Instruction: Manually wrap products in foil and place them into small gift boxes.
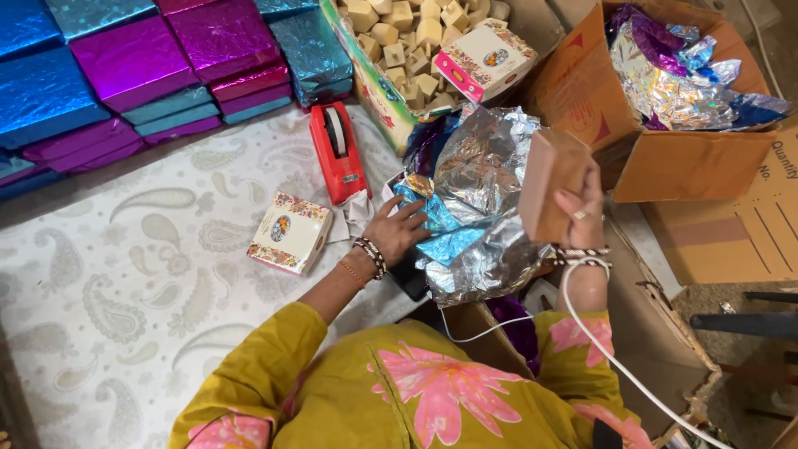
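My right hand [582,204] holds up a plain brown cardboard box [549,179] above a heap of shiny foil wrapping sheets [482,166]. My left hand [397,229] rests palm down on a blue foil sheet [432,220] at the left edge of that heap, fingers spread. A small patterned white box [291,233] lies on the paisley mat just left of my left wrist. A red tape dispenser [338,150] stands beyond it.
Stacks of blue and purple wrapped boxes [133,75] line the far left. A carton of small tan blocks [407,41] holds another patterned box [486,58]. A cardboard box full of foil [690,91] sits at right. A white cable [615,357] runs past my right arm.
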